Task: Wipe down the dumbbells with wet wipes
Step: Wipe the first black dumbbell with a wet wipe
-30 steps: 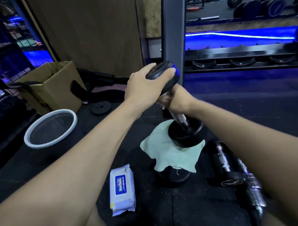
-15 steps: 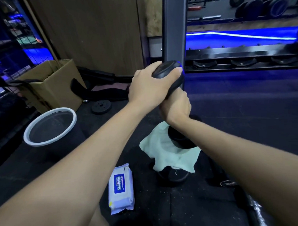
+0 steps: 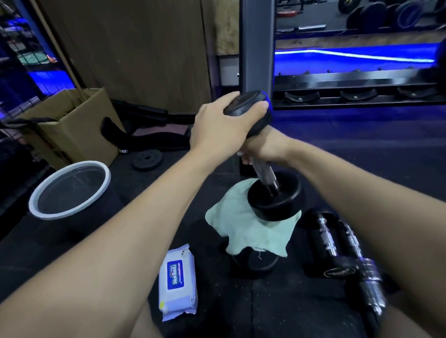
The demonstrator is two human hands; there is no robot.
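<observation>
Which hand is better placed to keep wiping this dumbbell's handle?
Right. The right hand already grips the dumbbell handle, while the left hand grips its upper head, steadying it.

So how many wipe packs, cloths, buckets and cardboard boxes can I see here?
Wipe packs: 1
Cloths: 1
Buckets: 1
Cardboard boxes: 1
Total: 4

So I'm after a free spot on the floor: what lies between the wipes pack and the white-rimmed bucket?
In the head view, only the left forearm crosses above; between wipes pack and bucket lies bare dark floor mat.
</observation>
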